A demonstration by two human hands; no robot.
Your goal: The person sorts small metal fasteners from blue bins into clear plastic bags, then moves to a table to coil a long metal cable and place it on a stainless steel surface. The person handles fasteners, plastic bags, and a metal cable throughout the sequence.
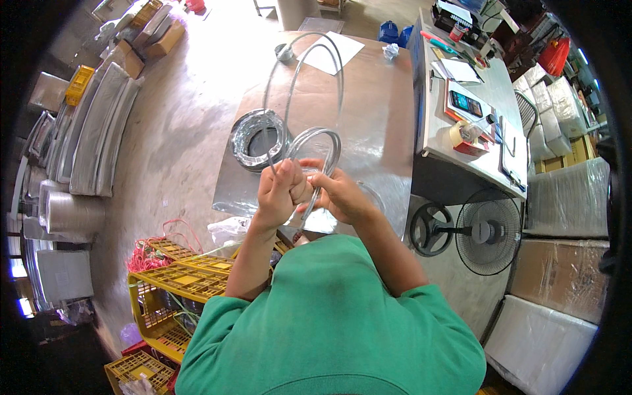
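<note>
Between my hands is a small coil of grey cable [334,141], held just above the table. My left hand [283,189] is closed in a fist round the cable, at the coil's left side. With fingers curled about the coil's lower right part, my right hand [342,196] grips its strands. From the hands, larger loose loops of the cable [343,79] arch up over the far part of the table. A black ring-shaped roll wrapped in clear plastic [240,139] lies left of the coil. Near the far edge sits a small grey spool [284,54].
The brown-covered table [382,112] carries a white paper sheet [336,52] and crumpled wrap [391,51]. At right stand a desk [431,131] with a phone [466,103] and tape roll [457,136], and a fan [486,232]. Yellow crates [184,280] stand at lower left.
</note>
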